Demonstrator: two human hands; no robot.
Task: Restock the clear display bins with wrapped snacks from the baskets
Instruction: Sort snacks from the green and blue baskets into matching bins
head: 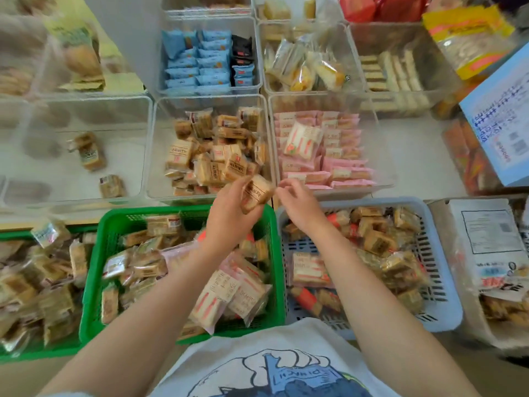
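The left hand (229,216) grips a brown wrapped snack (255,193) between thumb and curled fingers, holding it over the far rim of the green basket (94,270), just at the near wall of the clear display bin (151,156) that is already heaped with the same brown packets. The right hand (297,202) hovers just beside the snack, fingers loosely curled and thumb near the fingertips; it seems to hold nothing, though whether it pinches the edge of the wrapper is hard to tell. It sits above the near rim of the neighbouring bin of pink wrapped snacks (329,150), with the grey basket (446,296) below its wrist.

The snack looks light, a small cake or biscuit sealed in thin crinkly film. The film is likely slick, and the contents probably soft or crumbly, so squeezing hard risks crushing it. The best hold is across the flat faces of the packet, as the left hand has it, or by the crimped seam at either end for a lighter pinch. It should drop into the brown-packet bin with a short forward reach and a gentle release, since the heap there will cushion it
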